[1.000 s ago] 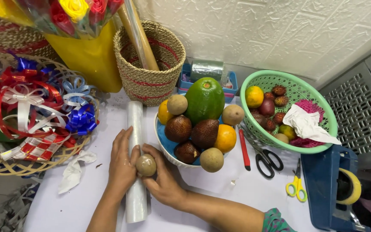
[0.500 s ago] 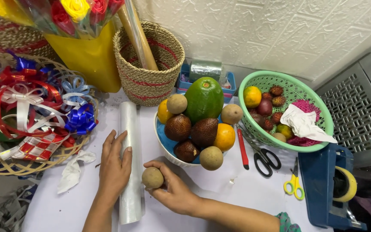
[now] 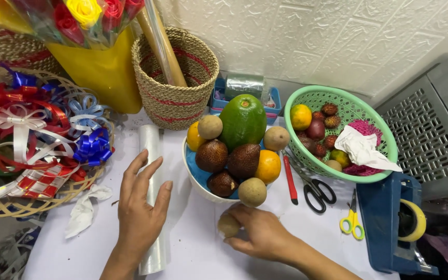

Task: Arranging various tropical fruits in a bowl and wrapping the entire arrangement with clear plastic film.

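A small round brown fruit point(image 3: 229, 225) is held in the curled fingers of the right hand point(image 3: 259, 233), just below the near rim of the fruit bowl point(image 3: 195, 176) and close against it. The left hand point(image 3: 140, 210) is laid flat, fingers spread, on the roll of clear film point(image 3: 153, 199) to the left of the bowl. A strip of bare tabletop is left between roll and bowl. Right of the bowl, black scissors point(image 3: 315, 189) and a red pen point(image 3: 290, 179) are crowded against the green basket point(image 3: 307, 155).
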